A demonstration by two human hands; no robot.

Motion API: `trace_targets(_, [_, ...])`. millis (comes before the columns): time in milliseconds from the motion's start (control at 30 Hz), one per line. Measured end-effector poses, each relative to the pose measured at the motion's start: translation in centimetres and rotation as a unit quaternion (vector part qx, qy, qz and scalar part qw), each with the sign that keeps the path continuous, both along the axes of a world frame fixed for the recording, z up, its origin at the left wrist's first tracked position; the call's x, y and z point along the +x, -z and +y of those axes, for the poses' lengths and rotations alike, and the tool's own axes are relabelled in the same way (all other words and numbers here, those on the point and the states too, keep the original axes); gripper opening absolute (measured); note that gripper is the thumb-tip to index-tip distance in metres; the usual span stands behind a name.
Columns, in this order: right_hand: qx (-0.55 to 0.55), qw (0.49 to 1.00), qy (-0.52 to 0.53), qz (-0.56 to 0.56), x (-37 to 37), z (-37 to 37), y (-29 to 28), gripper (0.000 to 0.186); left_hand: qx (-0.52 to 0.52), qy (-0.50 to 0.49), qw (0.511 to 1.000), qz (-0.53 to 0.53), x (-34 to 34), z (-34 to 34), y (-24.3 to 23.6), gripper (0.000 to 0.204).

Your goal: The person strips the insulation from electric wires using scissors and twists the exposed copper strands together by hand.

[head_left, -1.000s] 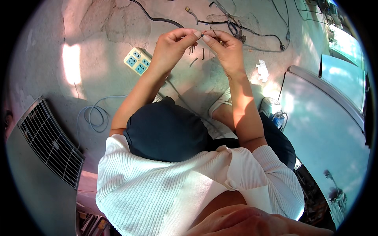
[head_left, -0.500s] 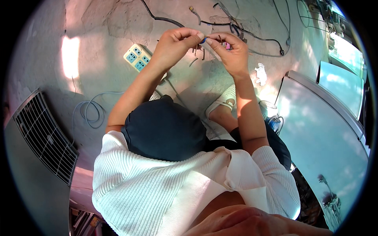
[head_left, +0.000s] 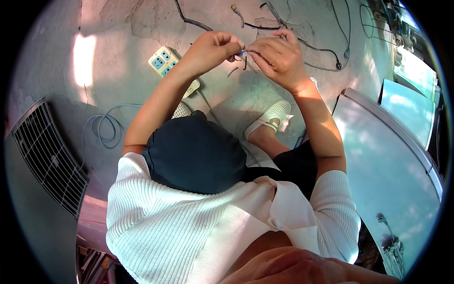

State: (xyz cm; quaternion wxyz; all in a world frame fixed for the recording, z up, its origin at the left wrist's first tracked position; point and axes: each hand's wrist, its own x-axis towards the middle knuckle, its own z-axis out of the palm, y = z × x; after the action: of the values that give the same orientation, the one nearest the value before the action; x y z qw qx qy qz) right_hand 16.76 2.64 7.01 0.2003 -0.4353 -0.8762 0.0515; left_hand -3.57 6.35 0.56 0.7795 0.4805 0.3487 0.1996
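Observation:
A short blue wire (head_left: 242, 52) spans the small gap between my two hands, above the concrete floor. My left hand (head_left: 212, 51) is closed, its thumb and forefinger pinching one end. From the other side, my right hand (head_left: 280, 56) pinches the wire's tip between thumb and fingers. What else lies inside the curled fingers is hidden. Just below the hands, a dark cable offcut (head_left: 245, 63) and a grey offcut (head_left: 232, 72) show against the floor.
A cream power strip (head_left: 160, 58) with teal sockets sits left of my left forearm. Black cables (head_left: 194, 21) and a yellow-tipped cable piece (head_left: 238, 14) lie beyond my hands. Coiled grey cord (head_left: 108, 130) rests at left, near a wire grille (head_left: 52, 158). A pale glossy panel (head_left: 388, 175) stands at right.
My right hand has turned, its back now showing, and its elbow has swung outward to the right. More of the blue wire shows between the hands. My left hand has shifted slightly.

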Motion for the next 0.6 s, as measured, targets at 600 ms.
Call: trace_targets(600, [-0.392, 0.872, 0.221, 0.192, -0.2, -0.9, 1.7, 0.017, 0.454, -0.104, 0.867, 0.177, 0.6, -2.2, -0.8, 0.014])
